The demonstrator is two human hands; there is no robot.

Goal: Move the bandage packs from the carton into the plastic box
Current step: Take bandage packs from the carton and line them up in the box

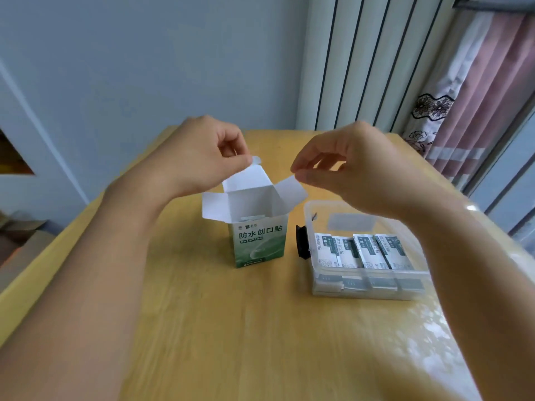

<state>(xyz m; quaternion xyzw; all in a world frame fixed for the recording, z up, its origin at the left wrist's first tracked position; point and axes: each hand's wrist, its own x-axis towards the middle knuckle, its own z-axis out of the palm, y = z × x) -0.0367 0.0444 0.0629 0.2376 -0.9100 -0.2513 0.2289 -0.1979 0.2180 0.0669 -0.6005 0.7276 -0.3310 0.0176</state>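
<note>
A green and white bandage carton (258,245) stands upright on the table with its white top flaps spread open. Ends of bandage packs (251,218) show just inside its mouth. My left hand (197,157) pinches the tip of the rear flap. My right hand (356,172) hovers above the carton's right side, its thumb and fingertips closed at the corner of the right flap. To the right lies the clear plastic box (306,224), lid off, with several white and dark green bandage packs (366,251) lined up in rows inside.
The wooden table (231,328) ends at its left edge near a grey wall. A black latch (302,241) sticks out from the box's left side, toward the carton. Curtains and a white radiator stand behind the table on the right.
</note>
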